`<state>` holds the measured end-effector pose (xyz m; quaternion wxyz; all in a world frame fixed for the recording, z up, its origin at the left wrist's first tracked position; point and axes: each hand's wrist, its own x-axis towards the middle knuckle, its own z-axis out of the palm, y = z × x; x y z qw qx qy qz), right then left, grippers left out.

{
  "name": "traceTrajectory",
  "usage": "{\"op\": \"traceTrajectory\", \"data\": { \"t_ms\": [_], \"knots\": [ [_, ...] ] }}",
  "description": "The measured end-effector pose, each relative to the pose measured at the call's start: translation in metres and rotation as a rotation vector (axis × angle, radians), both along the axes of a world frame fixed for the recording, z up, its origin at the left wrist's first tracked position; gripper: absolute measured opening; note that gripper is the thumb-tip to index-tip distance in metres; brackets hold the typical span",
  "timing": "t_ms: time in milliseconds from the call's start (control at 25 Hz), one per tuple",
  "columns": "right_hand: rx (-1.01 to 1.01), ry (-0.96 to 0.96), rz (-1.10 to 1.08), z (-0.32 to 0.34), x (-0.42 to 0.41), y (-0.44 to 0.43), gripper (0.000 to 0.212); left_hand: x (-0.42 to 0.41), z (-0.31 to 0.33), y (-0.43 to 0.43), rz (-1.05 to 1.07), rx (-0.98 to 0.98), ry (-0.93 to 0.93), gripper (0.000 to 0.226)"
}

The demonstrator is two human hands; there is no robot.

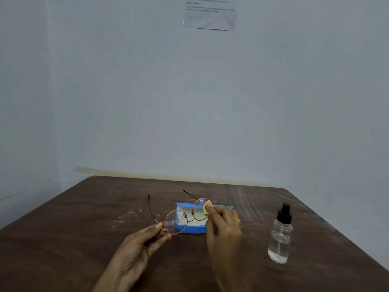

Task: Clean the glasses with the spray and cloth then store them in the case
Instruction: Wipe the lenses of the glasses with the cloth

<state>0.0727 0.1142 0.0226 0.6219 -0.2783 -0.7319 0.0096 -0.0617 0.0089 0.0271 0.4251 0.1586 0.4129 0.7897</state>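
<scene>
Round thin-rimmed glasses (179,220) with both arms unfolded are held above the table. My left hand (145,243) pinches the frame at the left hinge. My right hand (223,226) pinches a small yellow cloth (207,208) against the right lens. Behind and under the glasses, an open blue case (190,228) with a pale inside lies on the table. To the right stands a clear spray bottle (281,234) with a black nozzle, apart from both hands.
The brown wooden table (84,239) shows pale smears on its top and stands against a pale wall. A printed sheet (210,13) is stuck high on the wall.
</scene>
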Motion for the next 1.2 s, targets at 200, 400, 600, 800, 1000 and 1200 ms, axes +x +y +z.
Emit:
{"op": "traceTrajectory", "data": {
  "t_ms": [200, 400, 600, 800, 1000, 1200],
  "knots": [
    [0.014, -0.008, 0.035, -0.002, -0.005, -0.004, 0.031, 0.001, 0.001, -0.001, 0.010, 0.020, -0.012, 0.039],
    [0.003, -0.066, 0.128, -0.001, -0.006, -0.009, 0.040, 0.000, 0.000, -0.001, 0.014, 0.025, -0.030, 0.039],
    [-0.244, 0.065, 0.370, 0.010, -0.003, -0.015, 0.034, 0.000, 0.001, 0.000, 0.054, 0.045, -0.039, 0.042],
    [-0.712, 0.439, 0.550, 0.015, 0.004, -0.005, 0.039, 0.002, 0.003, -0.001, 0.078, 0.049, 0.005, 0.033],
    [-0.967, 0.644, 0.602, 0.010, 0.009, 0.012, 0.024, 0.004, 0.001, -0.001, 0.154, 0.065, 0.123, 0.018],
    [-1.159, 0.653, 0.596, -0.002, 0.017, 0.016, 0.019, 0.010, -0.001, 0.001, 0.235, 0.061, 0.254, 0.011]
  ]
}}
